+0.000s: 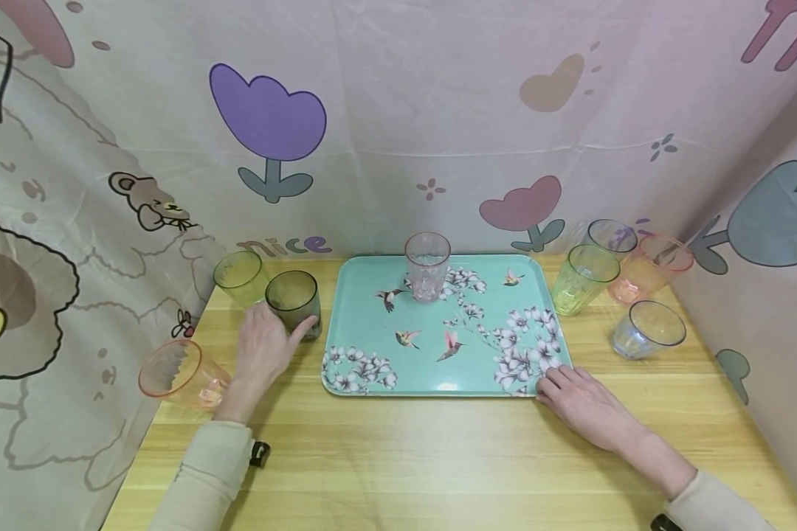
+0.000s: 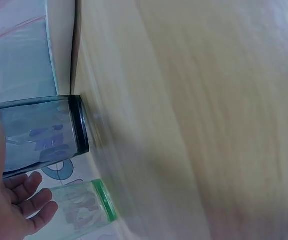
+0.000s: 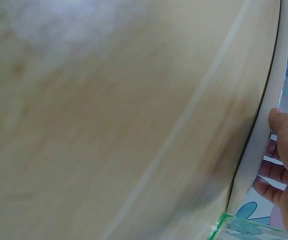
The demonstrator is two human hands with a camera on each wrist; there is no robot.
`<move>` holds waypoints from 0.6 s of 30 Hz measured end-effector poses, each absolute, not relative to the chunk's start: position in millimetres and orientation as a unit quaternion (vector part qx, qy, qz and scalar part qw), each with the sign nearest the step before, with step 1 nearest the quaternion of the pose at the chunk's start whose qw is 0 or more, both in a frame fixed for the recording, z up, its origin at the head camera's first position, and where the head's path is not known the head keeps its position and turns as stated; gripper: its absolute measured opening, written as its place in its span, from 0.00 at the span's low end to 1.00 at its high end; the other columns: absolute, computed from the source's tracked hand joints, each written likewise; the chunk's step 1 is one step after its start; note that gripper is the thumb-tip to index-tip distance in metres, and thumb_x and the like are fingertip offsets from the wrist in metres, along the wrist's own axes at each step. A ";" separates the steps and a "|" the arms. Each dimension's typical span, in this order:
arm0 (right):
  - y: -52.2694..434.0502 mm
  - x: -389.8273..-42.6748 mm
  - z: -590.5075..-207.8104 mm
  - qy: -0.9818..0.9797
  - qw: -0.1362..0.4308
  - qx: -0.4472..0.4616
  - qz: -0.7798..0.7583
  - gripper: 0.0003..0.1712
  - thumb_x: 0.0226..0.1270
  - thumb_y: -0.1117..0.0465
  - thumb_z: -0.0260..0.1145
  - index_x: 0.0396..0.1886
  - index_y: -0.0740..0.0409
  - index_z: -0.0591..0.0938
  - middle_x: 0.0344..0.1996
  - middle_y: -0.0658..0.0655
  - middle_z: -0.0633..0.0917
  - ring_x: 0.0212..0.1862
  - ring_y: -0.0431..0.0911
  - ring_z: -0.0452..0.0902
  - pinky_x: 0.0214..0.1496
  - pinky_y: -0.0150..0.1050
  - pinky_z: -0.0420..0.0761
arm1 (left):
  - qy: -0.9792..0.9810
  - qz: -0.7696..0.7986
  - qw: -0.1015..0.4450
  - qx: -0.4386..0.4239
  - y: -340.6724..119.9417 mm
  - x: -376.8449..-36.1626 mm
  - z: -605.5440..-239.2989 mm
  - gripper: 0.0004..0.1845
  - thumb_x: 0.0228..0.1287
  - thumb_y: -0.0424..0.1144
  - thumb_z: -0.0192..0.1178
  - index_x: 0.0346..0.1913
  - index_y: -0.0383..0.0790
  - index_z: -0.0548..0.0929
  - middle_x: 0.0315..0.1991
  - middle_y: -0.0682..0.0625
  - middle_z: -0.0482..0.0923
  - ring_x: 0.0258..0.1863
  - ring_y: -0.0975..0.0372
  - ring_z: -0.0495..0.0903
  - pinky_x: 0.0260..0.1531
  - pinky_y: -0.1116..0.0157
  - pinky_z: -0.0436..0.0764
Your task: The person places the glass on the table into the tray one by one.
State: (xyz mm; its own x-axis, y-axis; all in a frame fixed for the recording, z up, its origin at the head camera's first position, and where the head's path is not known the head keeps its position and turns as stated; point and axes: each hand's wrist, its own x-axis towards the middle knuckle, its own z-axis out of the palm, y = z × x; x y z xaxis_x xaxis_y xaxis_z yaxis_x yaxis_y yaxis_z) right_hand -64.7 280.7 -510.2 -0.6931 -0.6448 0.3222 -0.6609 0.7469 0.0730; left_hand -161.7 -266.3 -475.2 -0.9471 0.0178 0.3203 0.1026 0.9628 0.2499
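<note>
A yellowish wood-grain tabletop (image 1: 398,457) spreads beneath the fingers (image 1: 561,375) — a pale, cartoon-printed fabric curtain (image 1: 385,110) hangs beyond them.

Two yellow-green transparent tumblers (image 1: 242,282) (image 1: 579,284), two orange transparent tumblers (image 1: 186,380) (image 1: 647,269), two dark-rimmed pale transparent tumblers (image 1: 643,335) (image 1: 611,237), one smoky-grey transparent tumbler (image 1: 295,299) and one pale-pink transparent tumbler (image 1: 428,269) are counted, eight altogether. One rectangular mint-green tray (image 1: 361,310), one wood-grained tabletop (image 1: 405,457), two bare hands (image 1: 263,345) (image 1: 581,402) and two cream sleeves (image 1: 206,472) (image 1: 711,505) are seen.
</note>
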 end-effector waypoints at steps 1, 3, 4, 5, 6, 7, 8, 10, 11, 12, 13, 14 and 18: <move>280.7 -64.8 -510.1 -0.920 0.165 0.355 0.024 0.06 0.65 0.53 0.69 0.34 0.47 0.80 0.31 0.46 0.78 0.38 0.42 0.77 0.42 0.43 0.81 | -0.977 -0.136 0.162 -0.033 -265.7 -161.9 -475.0 0.46 0.70 0.63 0.64 0.56 0.15 0.69 0.44 0.25 0.75 0.47 0.36 0.75 0.54 0.44 0.73; 280.6 -64.9 -509.8 -0.920 0.164 0.354 0.024 0.07 0.65 0.53 0.69 0.34 0.47 0.80 0.31 0.46 0.78 0.38 0.42 0.77 0.42 0.43 0.81 | -0.975 -0.140 0.167 -0.037 -264.7 -162.2 -474.9 0.45 0.69 0.61 0.66 0.57 0.15 0.68 0.45 0.25 0.76 0.48 0.36 0.76 0.54 0.43 0.74; 280.5 -64.9 -509.6 -0.921 0.163 0.353 0.024 0.07 0.65 0.54 0.70 0.34 0.47 0.80 0.31 0.46 0.78 0.38 0.42 0.77 0.42 0.43 0.81 | -0.975 -0.142 0.169 -0.039 -264.1 -162.2 -474.7 0.44 0.69 0.60 0.66 0.58 0.15 0.68 0.45 0.25 0.76 0.48 0.35 0.76 0.53 0.43 0.74; 280.4 -64.9 -509.3 -0.921 0.163 0.353 0.024 0.07 0.65 0.54 0.70 0.34 0.47 0.80 0.31 0.46 0.78 0.38 0.42 0.77 0.42 0.44 0.81 | -0.974 -0.141 0.171 -0.040 -263.7 -162.7 -474.7 0.44 0.69 0.60 0.67 0.58 0.16 0.68 0.46 0.25 0.76 0.48 0.35 0.76 0.54 0.43 0.74; 280.3 -65.0 -509.1 -0.922 0.162 0.352 0.024 0.07 0.65 0.54 0.70 0.34 0.47 0.80 0.31 0.46 0.78 0.38 0.42 0.77 0.43 0.44 0.81 | -0.974 -0.141 0.172 -0.042 -263.3 -163.0 -474.7 0.44 0.69 0.60 0.67 0.57 0.16 0.68 0.46 0.25 0.76 0.48 0.35 0.76 0.54 0.43 0.74; 280.1 -65.0 -508.8 -0.922 0.162 0.351 0.024 0.07 0.64 0.54 0.70 0.34 0.47 0.80 0.31 0.46 0.78 0.38 0.42 0.77 0.43 0.44 0.82 | -0.974 -0.141 0.172 -0.043 -262.8 -163.1 -474.5 0.44 0.69 0.60 0.67 0.57 0.16 0.68 0.45 0.25 0.76 0.48 0.36 0.76 0.54 0.43 0.74; 280.0 -65.0 -508.6 -0.922 0.162 0.351 0.024 0.07 0.64 0.54 0.70 0.34 0.47 0.80 0.31 0.46 0.78 0.38 0.42 0.77 0.43 0.44 0.82 | -0.974 -0.141 0.171 -0.043 -262.6 -163.3 -474.5 0.44 0.69 0.60 0.67 0.57 0.16 0.68 0.45 0.25 0.76 0.49 0.36 0.76 0.54 0.43 0.74; 279.8 -65.1 -508.3 -0.922 0.162 0.351 0.024 0.07 0.65 0.54 0.70 0.34 0.47 0.80 0.31 0.46 0.78 0.38 0.42 0.77 0.43 0.44 0.82 | -0.975 -0.135 0.169 -0.044 -261.8 -163.8 -473.9 0.43 0.69 0.61 0.66 0.55 0.17 0.69 0.44 0.26 0.76 0.48 0.36 0.76 0.55 0.43 0.74; 279.7 -65.0 -508.3 -0.922 0.163 0.352 0.024 0.07 0.65 0.54 0.70 0.34 0.47 0.80 0.31 0.46 0.78 0.38 0.42 0.77 0.43 0.44 0.81 | -0.976 -0.132 0.168 -0.045 -261.6 -164.2 -473.8 0.43 0.69 0.62 0.66 0.54 0.17 0.69 0.44 0.26 0.76 0.48 0.37 0.76 0.55 0.44 0.74; 279.7 -65.0 -508.3 -0.921 0.163 0.352 0.023 0.07 0.65 0.53 0.70 0.34 0.47 0.79 0.31 0.46 0.78 0.38 0.43 0.77 0.43 0.44 0.81 | -0.976 -0.132 0.167 -0.045 -261.2 -164.4 -473.5 0.43 0.69 0.62 0.65 0.54 0.17 0.70 0.44 0.27 0.76 0.47 0.37 0.76 0.55 0.44 0.74; 279.7 -65.0 -508.3 -0.921 0.164 0.352 0.023 0.07 0.64 0.53 0.70 0.34 0.47 0.79 0.31 0.46 0.78 0.38 0.42 0.77 0.43 0.44 0.81 | -0.977 -0.128 0.166 -0.046 -260.7 -164.7 -473.0 0.43 0.69 0.63 0.65 0.53 0.17 0.70 0.43 0.27 0.76 0.47 0.37 0.76 0.55 0.44 0.74; 279.8 -64.9 -508.3 -0.921 0.164 0.352 0.023 0.07 0.64 0.53 0.70 0.34 0.47 0.79 0.31 0.46 0.78 0.38 0.42 0.77 0.43 0.44 0.81 | -0.977 -0.125 0.166 -0.047 -260.1 -164.8 -472.6 0.43 0.69 0.63 0.64 0.52 0.17 0.70 0.43 0.27 0.76 0.47 0.37 0.77 0.54 0.44 0.75; 280.2 -64.4 -508.5 -0.921 0.164 0.353 0.021 0.07 0.64 0.53 0.70 0.34 0.47 0.79 0.31 0.46 0.78 0.38 0.42 0.77 0.42 0.44 0.82 | -0.978 -0.107 0.170 -0.055 -257.4 -165.7 -470.6 0.43 0.69 0.65 0.64 0.48 0.17 0.72 0.40 0.28 0.77 0.43 0.38 0.77 0.49 0.46 0.75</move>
